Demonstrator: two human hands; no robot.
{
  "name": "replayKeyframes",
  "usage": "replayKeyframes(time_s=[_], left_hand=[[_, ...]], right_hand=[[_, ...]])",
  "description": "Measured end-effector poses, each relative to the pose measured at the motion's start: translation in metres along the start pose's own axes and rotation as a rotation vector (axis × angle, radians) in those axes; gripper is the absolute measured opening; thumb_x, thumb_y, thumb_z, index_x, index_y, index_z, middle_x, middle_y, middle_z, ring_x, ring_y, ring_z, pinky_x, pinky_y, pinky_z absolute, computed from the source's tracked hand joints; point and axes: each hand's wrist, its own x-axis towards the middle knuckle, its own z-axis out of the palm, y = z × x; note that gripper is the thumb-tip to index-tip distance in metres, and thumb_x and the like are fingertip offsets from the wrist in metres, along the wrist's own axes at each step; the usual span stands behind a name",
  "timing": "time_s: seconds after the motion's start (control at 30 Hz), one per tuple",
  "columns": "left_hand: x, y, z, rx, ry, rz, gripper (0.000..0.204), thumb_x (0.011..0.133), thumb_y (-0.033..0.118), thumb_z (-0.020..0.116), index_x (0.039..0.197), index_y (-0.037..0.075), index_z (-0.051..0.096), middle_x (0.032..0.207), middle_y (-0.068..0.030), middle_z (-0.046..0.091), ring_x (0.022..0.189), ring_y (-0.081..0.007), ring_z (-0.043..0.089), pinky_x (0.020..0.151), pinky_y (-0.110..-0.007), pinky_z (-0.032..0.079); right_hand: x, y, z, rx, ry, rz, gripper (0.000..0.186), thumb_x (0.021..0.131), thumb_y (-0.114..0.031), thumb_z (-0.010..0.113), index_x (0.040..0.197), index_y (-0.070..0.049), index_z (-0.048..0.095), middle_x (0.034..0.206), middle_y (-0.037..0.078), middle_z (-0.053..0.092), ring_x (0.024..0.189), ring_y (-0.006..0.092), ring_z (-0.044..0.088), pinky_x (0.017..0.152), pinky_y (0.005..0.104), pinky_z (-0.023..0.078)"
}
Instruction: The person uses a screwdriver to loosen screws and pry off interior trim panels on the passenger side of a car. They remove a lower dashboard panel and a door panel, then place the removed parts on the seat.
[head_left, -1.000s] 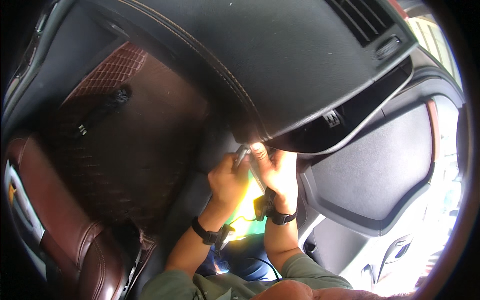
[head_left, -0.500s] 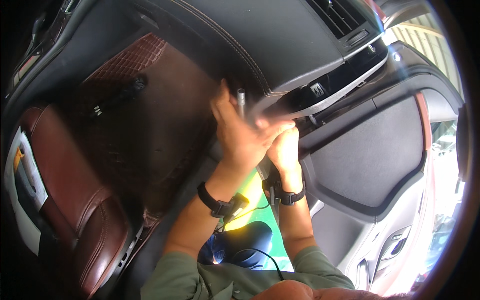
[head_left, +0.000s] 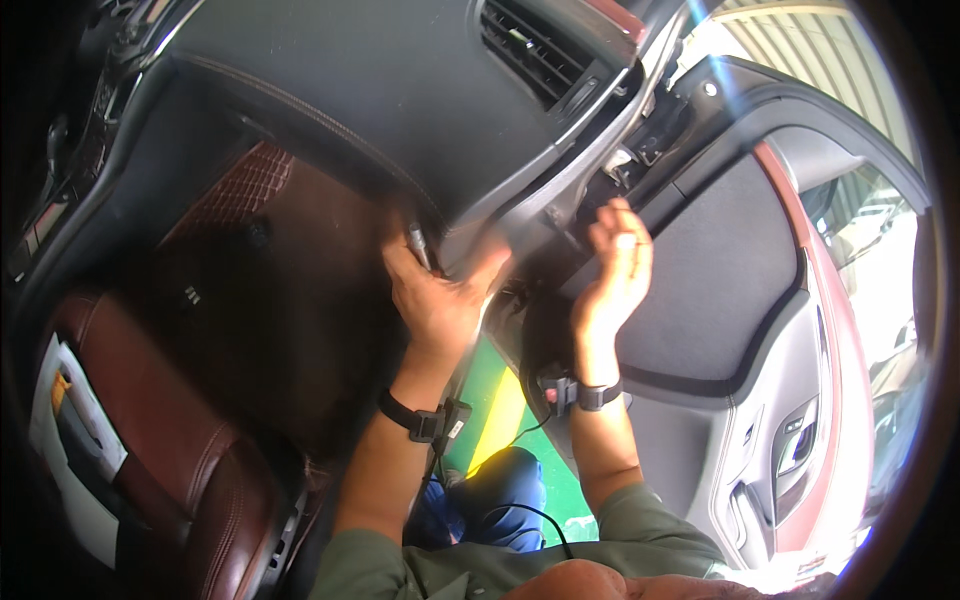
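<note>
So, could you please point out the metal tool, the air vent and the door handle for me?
metal tool (head_left: 416,243), head view, on its shaft above the left hand.
air vent (head_left: 528,50), head view, on its slats.
door handle (head_left: 795,447), head view, on the lever.

1. Daylight floods in past the open car door (head_left: 760,330), washing the upper right out to white glare.
2. Left of the door, the footwell and brown seat (head_left: 150,430) lie in deep shadow.
3. The left hand (head_left: 440,300) is smeared by motion blur.
4. Fisheye bending curves the door; corners vignette black.
</note>
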Motion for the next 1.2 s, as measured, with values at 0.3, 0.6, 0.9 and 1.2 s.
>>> replayKeyframes(time_s=[0.3,0.6,0.9,1.2], left_hand=[[0.0,-0.001,-0.004,0.233,-0.047,0.104,0.076,0.072,0.012,0.097,0.118,-0.005,0.039,0.117,-0.0196,0.058,0.103,-0.0232,0.061,0.09,-0.035,0.053],[0.009,0.011,-0.039,0.161,-0.16,-0.161,0.056,0.079,-0.006,0.085,0.117,0.003,0.045,0.104,-0.0075,0.057,0.079,-0.0128,0.058,0.07,-0.027,0.053],[0.015,0.106,-0.107,-0.102,-0.056,-0.286,0.021,0.095,0.003,0.063,0.116,0.001,0.06,0.088,-0.004,0.056,0.062,-0.0111,0.054,0.044,-0.022,0.044],[0.065,0.135,-0.161,-0.102,-0.019,-0.589,0.028,0.098,0.021,0.059,0.115,-0.001,0.063,0.091,-0.0049,0.059,0.067,-0.0132,0.053,0.048,-0.023,0.043]], right_hand=[[0.051,-0.002,0.103,0.048,0.145,-0.158,0.031,0.105,-0.013,0.053,0.076,-0.005,0.046,0.066,-0.002,0.038,0.064,0.0071,0.035,0.055,0.0283,0.034],[0.06,-0.01,0.044,0.255,-0.019,0.169,0.04,0.104,-0.019,0.06,0.067,-0.012,0.049,0.061,-0.008,0.043,0.056,0.003,0.037,0.05,0.025,0.031],[0.004,0.088,0.095,0.426,0.391,0.298,0.036,0.101,-0.013,0.055,0.066,-0.013,0.045,0.065,-0.004,0.044,0.061,0.0049,0.038,0.054,0.0253,0.031],[-0.017,0.095,0.017,0.59,0.495,0.693,0.039,0.097,-0.015,0.057,0.06,-0.016,0.045,0.055,-0.005,0.041,0.044,0.0083,0.037,0.042,0.0279,0.027]])
